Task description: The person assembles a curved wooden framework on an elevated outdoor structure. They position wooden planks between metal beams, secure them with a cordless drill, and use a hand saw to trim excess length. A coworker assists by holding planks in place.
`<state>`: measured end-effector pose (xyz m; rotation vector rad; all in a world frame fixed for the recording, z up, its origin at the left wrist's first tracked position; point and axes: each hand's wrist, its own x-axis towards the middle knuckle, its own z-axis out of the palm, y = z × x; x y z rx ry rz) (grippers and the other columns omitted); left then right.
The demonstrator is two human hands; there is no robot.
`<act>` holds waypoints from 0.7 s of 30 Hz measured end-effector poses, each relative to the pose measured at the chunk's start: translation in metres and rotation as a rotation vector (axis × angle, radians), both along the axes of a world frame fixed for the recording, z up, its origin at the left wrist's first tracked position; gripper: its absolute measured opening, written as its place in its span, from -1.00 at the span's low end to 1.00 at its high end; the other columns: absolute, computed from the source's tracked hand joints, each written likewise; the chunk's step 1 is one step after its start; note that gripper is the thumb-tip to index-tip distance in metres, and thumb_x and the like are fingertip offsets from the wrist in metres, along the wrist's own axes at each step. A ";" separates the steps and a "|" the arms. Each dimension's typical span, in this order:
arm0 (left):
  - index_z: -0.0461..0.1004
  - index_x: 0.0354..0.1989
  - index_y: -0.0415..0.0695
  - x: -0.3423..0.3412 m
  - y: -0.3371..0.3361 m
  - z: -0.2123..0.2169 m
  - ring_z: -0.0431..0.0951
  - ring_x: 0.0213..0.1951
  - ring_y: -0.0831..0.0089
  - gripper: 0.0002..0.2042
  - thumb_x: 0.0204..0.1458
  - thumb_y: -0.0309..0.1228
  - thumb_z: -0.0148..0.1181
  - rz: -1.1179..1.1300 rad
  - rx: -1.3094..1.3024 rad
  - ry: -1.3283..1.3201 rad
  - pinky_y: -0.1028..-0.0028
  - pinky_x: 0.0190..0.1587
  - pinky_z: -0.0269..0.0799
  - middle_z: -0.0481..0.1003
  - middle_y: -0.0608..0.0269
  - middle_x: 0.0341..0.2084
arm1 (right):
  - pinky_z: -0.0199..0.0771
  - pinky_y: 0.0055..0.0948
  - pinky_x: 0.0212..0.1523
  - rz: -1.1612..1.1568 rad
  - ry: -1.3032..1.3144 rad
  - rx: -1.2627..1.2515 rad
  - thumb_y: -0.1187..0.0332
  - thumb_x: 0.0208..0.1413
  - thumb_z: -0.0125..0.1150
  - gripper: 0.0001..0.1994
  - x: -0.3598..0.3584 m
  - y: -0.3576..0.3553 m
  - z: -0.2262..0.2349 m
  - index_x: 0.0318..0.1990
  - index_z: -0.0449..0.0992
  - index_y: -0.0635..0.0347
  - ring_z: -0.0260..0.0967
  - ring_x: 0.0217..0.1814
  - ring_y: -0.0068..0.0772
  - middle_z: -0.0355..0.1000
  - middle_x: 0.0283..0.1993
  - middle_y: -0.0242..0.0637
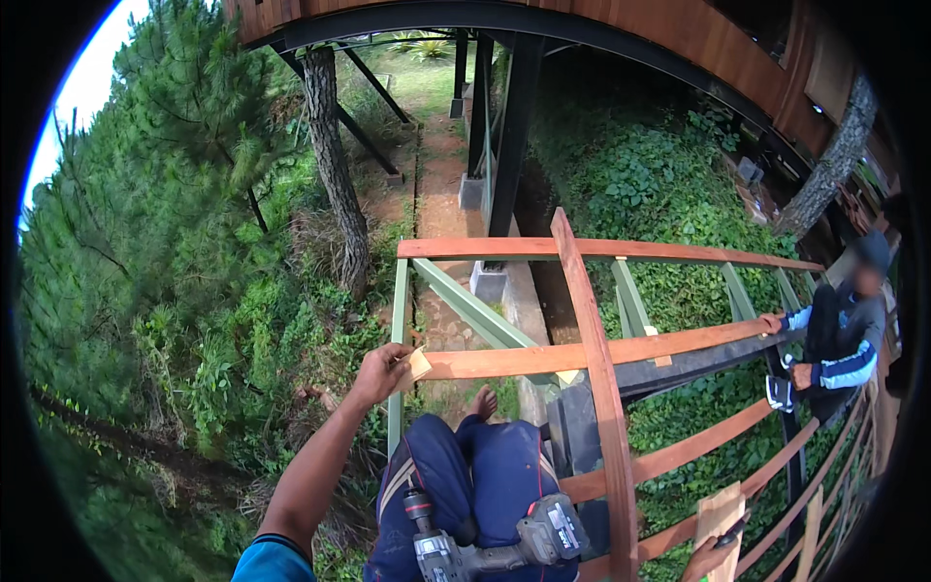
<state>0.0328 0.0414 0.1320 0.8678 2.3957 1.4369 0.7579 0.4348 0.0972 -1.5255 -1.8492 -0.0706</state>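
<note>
My left hand is closed on a small pale wood block, pressed at the left end of a reddish wooden plank. In my right hand, low at the right, is a small dark object whose kind I cannot make out. Just behind that hand stands a pale piece of board. A cordless drill lies across my thighs. Another reddish plank crosses over the long ones. Green metal posts and braces hold the upper rail.
At the right a co-worker sits on the frame, one hand on the plank's far end and a tool in the other. A dark beam runs below the plank. The ground drops to plants and a path; tree trunks and black posts stand beyond.
</note>
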 end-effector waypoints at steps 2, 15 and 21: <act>0.63 -0.01 -0.22 -0.023 0.016 -0.033 0.69 -0.25 0.34 -0.73 0.09 -0.54 0.31 0.045 -0.063 -0.006 0.36 -0.10 0.58 0.68 0.10 -0.26 | 0.51 -0.11 0.08 0.033 -0.054 0.241 0.13 0.16 0.35 -0.30 -0.027 -0.011 0.048 0.33 0.28 0.42 0.51 0.01 0.07 0.51 0.04 0.07; 0.57 -0.14 -0.16 -0.021 0.081 -0.088 0.54 0.02 0.10 -0.60 0.37 -0.12 -0.13 0.311 -0.687 0.424 -0.22 0.35 0.06 0.65 0.07 -0.24 | 0.61 -0.36 -0.04 1.068 0.329 -0.779 0.47 0.06 0.40 -0.31 -0.369 -0.133 0.169 0.37 0.31 0.39 0.63 -0.13 -0.27 0.61 -0.12 -0.03; 0.59 -0.29 -0.21 -0.033 0.084 -0.087 0.68 -0.23 -0.09 -0.56 0.38 -0.19 -0.20 0.287 -0.660 0.364 -0.24 0.34 0.09 0.64 -0.14 -0.44 | 0.64 -0.32 -0.26 1.285 0.056 -0.847 0.43 0.06 0.46 -0.35 -0.442 -0.132 0.135 0.35 0.40 0.21 0.69 -0.27 -0.17 0.63 -0.19 0.02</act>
